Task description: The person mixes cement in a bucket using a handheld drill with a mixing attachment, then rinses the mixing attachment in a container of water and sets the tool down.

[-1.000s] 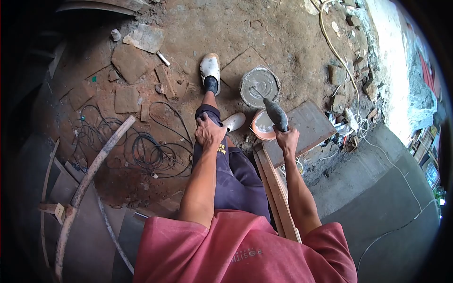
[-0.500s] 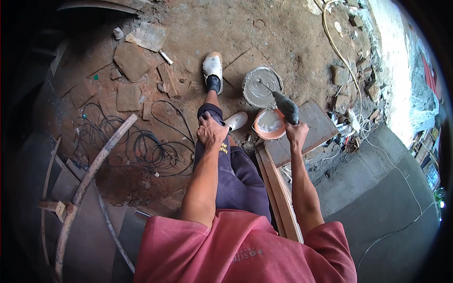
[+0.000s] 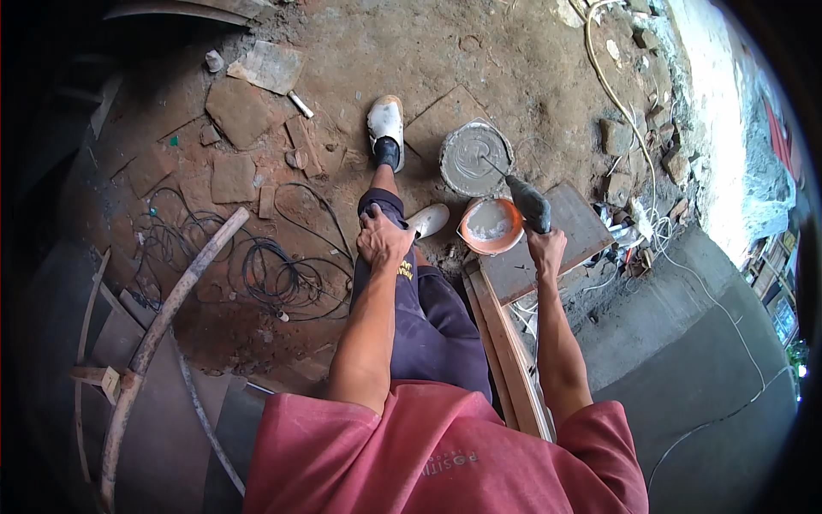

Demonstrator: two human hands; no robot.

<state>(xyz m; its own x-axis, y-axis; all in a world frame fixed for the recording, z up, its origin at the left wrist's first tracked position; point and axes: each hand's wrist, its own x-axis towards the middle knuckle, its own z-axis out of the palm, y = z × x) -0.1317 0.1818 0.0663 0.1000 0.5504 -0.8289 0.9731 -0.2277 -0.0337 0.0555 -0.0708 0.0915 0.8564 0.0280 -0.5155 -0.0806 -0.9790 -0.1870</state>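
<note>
My right hand is wrapped round the handle of a dark power drill. A thin mixing rod runs from the drill down into a bucket of wet grey mortar, whose surface shows swirl marks. My left hand grips my bent knee over the dark trousers, fingers curled round it. Close to the drill stands an orange bucket with whitish-grey residue and liquid inside.
A board lies beside the orange bucket, near long wooden planks. Black cable is coiled on the dirt floor at left. A wooden pole leans at lower left. Stones and a pale hose line the right.
My right hand and the drill have shifted slightly to the right, and the rod has moved rightward in the mortar, whose swirls differ. My left hand stays on the knee.
</note>
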